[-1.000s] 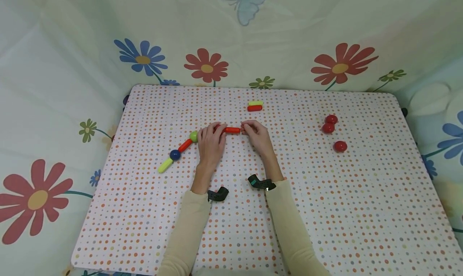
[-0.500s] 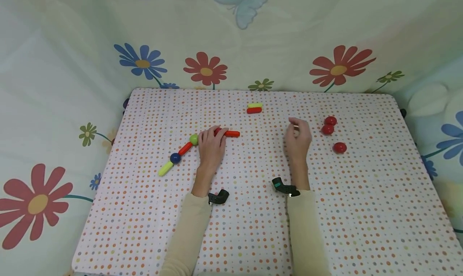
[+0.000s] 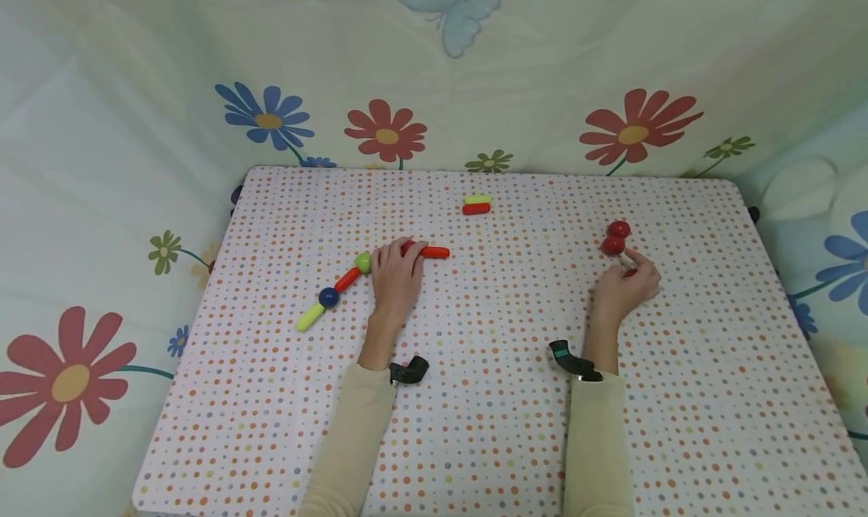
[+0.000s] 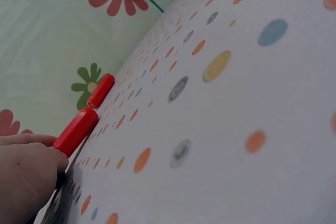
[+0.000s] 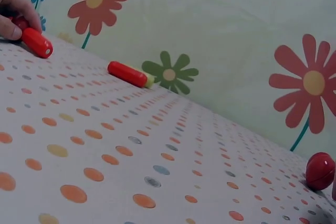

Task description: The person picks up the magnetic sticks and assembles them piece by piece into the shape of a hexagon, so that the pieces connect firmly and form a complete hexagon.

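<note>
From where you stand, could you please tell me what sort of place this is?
Probably an indoor play or craft corner, judging by the flower-printed fabric backdrop, polka-dot tabletop and rod-and-ball toy chain.

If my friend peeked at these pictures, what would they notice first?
Probably the bright chain of sticks and balls toward the left of the table, held by the left hand. Next, two shiny red balls sit close together on the right, where the right hand grips a third red ball. Big printed flowers stand out on the backdrop behind.
</note>
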